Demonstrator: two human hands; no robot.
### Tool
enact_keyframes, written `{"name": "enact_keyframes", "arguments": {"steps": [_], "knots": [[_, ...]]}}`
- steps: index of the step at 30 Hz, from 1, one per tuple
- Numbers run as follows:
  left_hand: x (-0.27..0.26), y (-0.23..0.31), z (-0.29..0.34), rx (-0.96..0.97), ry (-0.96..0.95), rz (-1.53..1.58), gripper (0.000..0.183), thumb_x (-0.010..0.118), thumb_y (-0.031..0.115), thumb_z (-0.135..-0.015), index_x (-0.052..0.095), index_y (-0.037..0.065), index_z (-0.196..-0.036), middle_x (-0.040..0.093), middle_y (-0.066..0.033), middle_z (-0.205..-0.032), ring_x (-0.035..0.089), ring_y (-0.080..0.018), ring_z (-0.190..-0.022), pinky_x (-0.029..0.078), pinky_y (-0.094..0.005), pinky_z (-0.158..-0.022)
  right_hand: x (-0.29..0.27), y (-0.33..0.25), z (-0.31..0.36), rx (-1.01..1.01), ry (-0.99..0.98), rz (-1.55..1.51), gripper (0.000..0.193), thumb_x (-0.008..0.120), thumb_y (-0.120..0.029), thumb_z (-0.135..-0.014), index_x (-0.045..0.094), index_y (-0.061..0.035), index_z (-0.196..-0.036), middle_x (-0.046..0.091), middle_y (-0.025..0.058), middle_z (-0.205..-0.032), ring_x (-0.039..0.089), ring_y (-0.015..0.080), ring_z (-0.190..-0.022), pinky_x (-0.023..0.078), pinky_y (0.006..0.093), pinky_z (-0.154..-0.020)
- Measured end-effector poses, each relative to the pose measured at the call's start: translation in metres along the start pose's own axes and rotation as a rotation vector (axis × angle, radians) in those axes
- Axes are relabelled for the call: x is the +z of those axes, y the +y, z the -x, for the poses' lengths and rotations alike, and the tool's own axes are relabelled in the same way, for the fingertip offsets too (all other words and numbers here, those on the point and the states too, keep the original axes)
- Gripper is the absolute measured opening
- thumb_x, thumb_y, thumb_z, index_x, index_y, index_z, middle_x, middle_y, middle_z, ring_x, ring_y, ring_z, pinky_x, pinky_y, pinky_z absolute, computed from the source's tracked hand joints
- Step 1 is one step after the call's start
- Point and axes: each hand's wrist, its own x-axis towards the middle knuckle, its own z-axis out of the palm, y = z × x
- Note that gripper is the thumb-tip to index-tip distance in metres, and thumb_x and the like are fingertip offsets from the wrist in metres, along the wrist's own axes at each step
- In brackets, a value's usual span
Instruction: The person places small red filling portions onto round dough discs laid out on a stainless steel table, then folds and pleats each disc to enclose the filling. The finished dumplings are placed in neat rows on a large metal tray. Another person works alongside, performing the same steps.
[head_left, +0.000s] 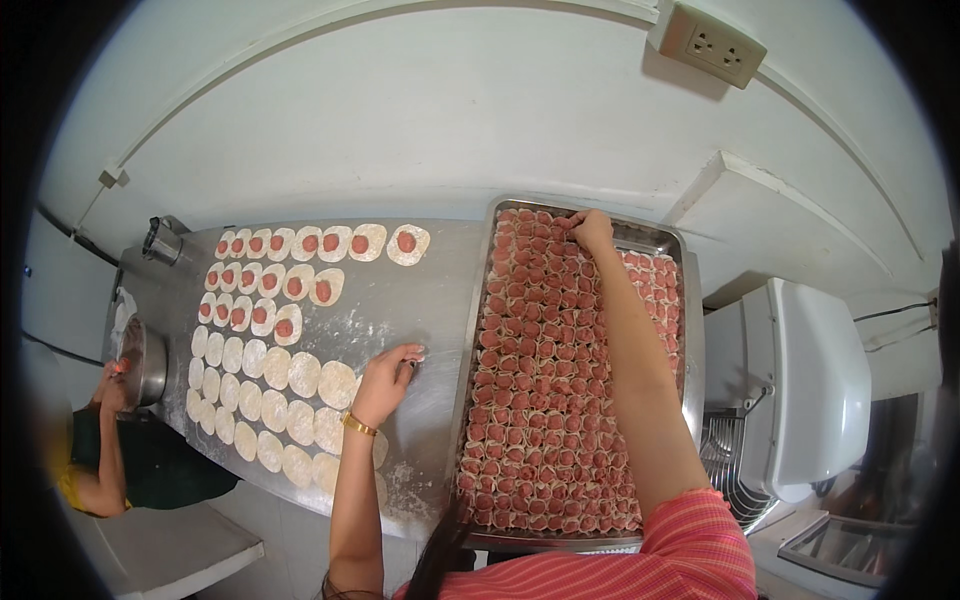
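Observation:
My right hand [592,231] reaches to the far end of a large metal tray [478,330]. Its fingers are closed around an open-topped dumpling, partly hidden by the hand, at the edge of the packed rows. Dumplings with pink filling [545,340] stand side by side in thin pale wrappers across most of the tray. My left hand [385,382] hovers over the steel table [430,290], fingers loosely apart with nothing visible in them. Left of it lie plain round wrappers [303,374]. Farther back, rows of wrappers [408,244] each carry a lump of pink filling.
At the left, a co-worker's hands [112,385] are beside a metal bowl [148,365]. A metal cup [161,241] stands at the table's back left corner. White equipment [820,380] is right of the tray, and a wall outlet [713,46] is above. Flour dusts the table.

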Motion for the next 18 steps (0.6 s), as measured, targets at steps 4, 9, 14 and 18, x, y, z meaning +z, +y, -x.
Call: {"name": "enact_keyframes", "arguments": {"steps": [4,9,14,18], "knots": [[0.008,-0.013,-0.011,-0.014,0.000,0.063,0.030,0.048,-0.005,-0.080,0.058,0.001,-0.107,0.067,-0.0130,-0.096,0.064,-0.0283,-0.091,0.049,-0.0329,-0.079,-0.008,0.000,0.007,-0.014,0.037,0.030,0.009,0.065,-0.016,-0.069,0.072,-0.0144,-0.074,0.067,0.0167,-0.081,0.064,0.0351,-0.081,0.050,0.0409,-0.076],[0.013,-0.011,-0.025,0.017,0.006,0.053,0.028,0.049,-0.004,-0.080,0.059,0.001,-0.106,0.067,-0.0137,-0.097,0.064,-0.0291,-0.090,0.049,-0.0335,-0.079,0.000,0.002,0.011,-0.023,0.128,-0.002,0.010,0.064,-0.014,-0.069,0.072,-0.0135,-0.075,0.066,0.0182,-0.081,0.063,0.0367,-0.081,0.050,0.0411,-0.077],[0.017,-0.009,-0.035,0.016,-0.003,0.098,0.027,0.050,-0.004,-0.080,0.058,0.000,-0.106,0.067,-0.0144,-0.096,0.065,-0.0273,-0.091,0.049,-0.0323,-0.080,0.002,-0.001,0.007,0.007,0.112,-0.087,0.011,0.063,-0.013,-0.069,0.072,-0.0129,-0.076,0.066,0.0201,-0.083,0.064,0.0365,-0.084,0.050,0.0417,-0.078],[0.018,-0.013,-0.036,0.012,-0.001,0.120,0.027,0.050,-0.005,-0.080,0.058,-0.001,-0.105,0.067,-0.0141,-0.096,0.065,-0.0253,-0.090,0.049,-0.0309,-0.080,0.003,0.000,0.003,0.066,0.058,-0.053,0.014,0.062,-0.011,-0.071,0.073,-0.0134,-0.078,0.066,0.0199,-0.086,0.063,0.0360,-0.087,0.050,0.0406,-0.078]]}}
